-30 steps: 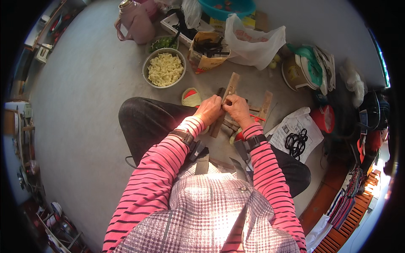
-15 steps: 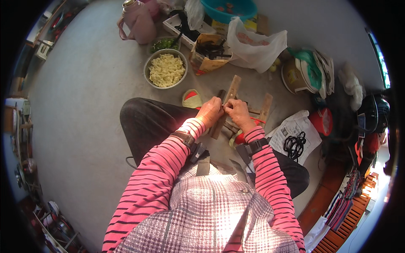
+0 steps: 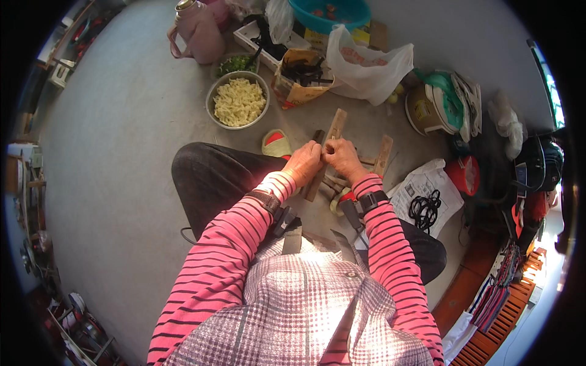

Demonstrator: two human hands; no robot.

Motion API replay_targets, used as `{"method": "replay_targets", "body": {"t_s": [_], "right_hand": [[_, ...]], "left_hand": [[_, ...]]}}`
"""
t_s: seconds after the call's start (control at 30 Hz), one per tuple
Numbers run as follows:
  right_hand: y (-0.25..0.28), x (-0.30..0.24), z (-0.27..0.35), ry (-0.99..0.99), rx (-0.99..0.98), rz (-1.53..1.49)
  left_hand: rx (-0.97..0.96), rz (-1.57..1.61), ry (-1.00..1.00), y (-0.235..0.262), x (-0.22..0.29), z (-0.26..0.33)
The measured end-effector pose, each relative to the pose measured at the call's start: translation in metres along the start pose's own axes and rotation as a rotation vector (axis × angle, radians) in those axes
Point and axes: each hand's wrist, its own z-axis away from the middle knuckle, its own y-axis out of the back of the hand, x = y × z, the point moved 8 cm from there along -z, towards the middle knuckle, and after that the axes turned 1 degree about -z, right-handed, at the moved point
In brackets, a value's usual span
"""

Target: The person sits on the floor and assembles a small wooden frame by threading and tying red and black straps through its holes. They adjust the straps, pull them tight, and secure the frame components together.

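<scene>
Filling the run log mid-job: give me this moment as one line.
left hand: closed beside right | right hand: closed beside left | held item: hidden | wooden strip: under hands | bowl of yellow pieces: on floor ahead

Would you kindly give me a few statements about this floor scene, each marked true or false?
1. Both hands, left hand and right hand, meet over a wooden stick. True.
2. The metal bowl is empty. False: it holds pale yellow pieces.
3. A pink jug stands beyond the bowl. True.
4. The black cable lies on bare floor. False: it lies on a printed sheet.
5. The teal basin sits by the person's knee. False: it sits far off, at the top.
</scene>
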Motion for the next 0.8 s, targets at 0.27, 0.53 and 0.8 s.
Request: {"method": "replay_targets", "body": {"t_s": [0.27, 0.53, 0.8], "right_hand": [[0.004, 0.003, 0.015, -0.022, 0.096, -0.180], [0.004, -0.007, 0.021, 0.091, 0.116, -0.154], [0.000, -0.009, 0.007, 0.023, 0.000, 0.021]], "left_hand": [[-0.027, 0.264, 0.226, -0.002, -0.020, 0.003], [-0.031, 0.165, 0.073, 0.005, -0.007, -0.003], [-0.027, -0.092, -0.035, 0.005, 0.004, -0.008]]}}
